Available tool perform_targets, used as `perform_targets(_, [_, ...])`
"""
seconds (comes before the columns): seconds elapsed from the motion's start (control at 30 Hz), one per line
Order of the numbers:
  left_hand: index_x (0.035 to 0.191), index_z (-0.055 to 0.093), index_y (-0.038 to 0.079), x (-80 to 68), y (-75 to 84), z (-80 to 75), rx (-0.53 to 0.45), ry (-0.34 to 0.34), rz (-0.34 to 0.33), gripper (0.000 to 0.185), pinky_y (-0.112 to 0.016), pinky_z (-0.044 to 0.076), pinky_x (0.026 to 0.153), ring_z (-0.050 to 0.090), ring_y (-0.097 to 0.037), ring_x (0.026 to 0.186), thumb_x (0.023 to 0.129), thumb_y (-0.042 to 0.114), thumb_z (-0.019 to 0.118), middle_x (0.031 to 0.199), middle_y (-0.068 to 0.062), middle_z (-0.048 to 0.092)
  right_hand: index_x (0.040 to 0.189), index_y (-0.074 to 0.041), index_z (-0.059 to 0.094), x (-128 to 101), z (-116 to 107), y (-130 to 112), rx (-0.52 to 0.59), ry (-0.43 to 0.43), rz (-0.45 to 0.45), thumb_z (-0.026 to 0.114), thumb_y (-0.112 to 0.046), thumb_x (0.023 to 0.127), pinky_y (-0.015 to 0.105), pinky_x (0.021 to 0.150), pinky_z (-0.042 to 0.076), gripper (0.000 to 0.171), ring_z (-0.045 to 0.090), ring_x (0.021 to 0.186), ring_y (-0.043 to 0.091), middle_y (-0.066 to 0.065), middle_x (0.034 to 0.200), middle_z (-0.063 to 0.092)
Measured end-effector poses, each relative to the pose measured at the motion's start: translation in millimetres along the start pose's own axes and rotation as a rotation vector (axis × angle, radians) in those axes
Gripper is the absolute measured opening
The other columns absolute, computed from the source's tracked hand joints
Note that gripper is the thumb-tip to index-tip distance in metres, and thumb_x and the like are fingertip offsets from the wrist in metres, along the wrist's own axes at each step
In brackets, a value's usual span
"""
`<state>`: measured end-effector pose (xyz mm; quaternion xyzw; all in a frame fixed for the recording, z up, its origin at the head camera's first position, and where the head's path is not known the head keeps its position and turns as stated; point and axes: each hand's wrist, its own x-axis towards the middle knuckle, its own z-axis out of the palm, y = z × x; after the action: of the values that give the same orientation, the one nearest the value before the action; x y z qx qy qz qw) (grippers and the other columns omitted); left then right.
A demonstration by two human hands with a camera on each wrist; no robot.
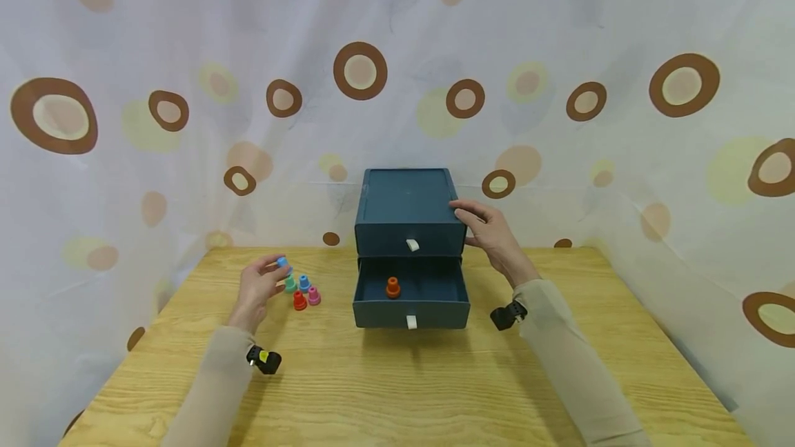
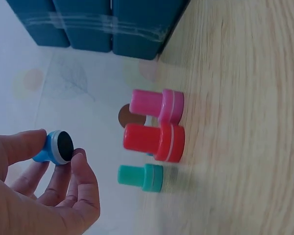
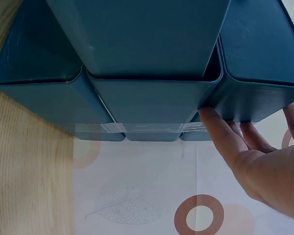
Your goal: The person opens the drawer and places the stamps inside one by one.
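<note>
My left hand (image 1: 256,290) pinches a light blue stamp (image 2: 51,148) between thumb and fingers, raised above the table, its dark underside showing in the left wrist view. Close by stand a red stamp (image 1: 299,300), a pink stamp (image 1: 313,296), a green stamp (image 1: 290,284) and another blue stamp (image 1: 304,283). My right hand (image 1: 491,232) rests against the right side of the dark blue drawer cabinet (image 1: 406,195), its fingers extended near the upper edge. Under the closed top drawer, a drawer (image 1: 373,314) is pulled out, with an orange stamp (image 1: 393,287) inside.
Both drawer fronts in the head view carry a white pull tab (image 1: 411,322). Clear tape (image 3: 137,128) runs across the cabinet's stacked units. The wooden table (image 1: 397,392) meets a patterned cloth (image 1: 410,88) behind and at both sides.
</note>
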<state>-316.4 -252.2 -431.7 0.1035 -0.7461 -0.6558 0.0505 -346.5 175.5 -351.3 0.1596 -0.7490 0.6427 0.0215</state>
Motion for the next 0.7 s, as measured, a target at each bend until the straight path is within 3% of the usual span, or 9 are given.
perform_targets(0.3, [0.141,0.052,0.007,-9.2,6.3,12.9,-0.011,-0.046,0.035,0.045,-0.035,0.055,0.092,0.061,-0.025,0.116,0.098,0.018,0.061,0.139,-0.018,0.054,0.139,-0.008,0.054,0,0,-1,-0.006,0.010,0.006,0.053,-0.034,0.102,0.061,0.107,0.038,0.045,0.030,0.145,0.031,0.010,0.154,0.037])
perform_targets(0.57, [0.136,0.057,0.009,-12.6,8.4,18.3,0.016,-0.030,0.057,0.042,-0.033,0.055,0.085,0.064,-0.020,0.105,0.096,0.020,0.065,0.124,-0.008,0.062,0.139,-0.007,0.054,0,0,-1,-0.008,0.015,0.006,0.053,-0.032,0.102,0.062,0.106,0.038,0.044,0.031,0.145,0.032,0.011,0.154,0.037])
perform_targets(0.7, [0.135,0.058,0.012,-15.0,11.2,21.4,0.025,-0.022,0.063,0.040,-0.031,0.055,0.082,0.063,-0.020,0.104,0.096,0.019,0.064,0.126,-0.010,0.062,0.139,-0.008,0.054,-1,1,-1,-0.010,0.016,0.011,0.053,-0.033,0.102,0.062,0.106,0.039,0.044,0.032,0.144,0.032,0.010,0.154,0.038])
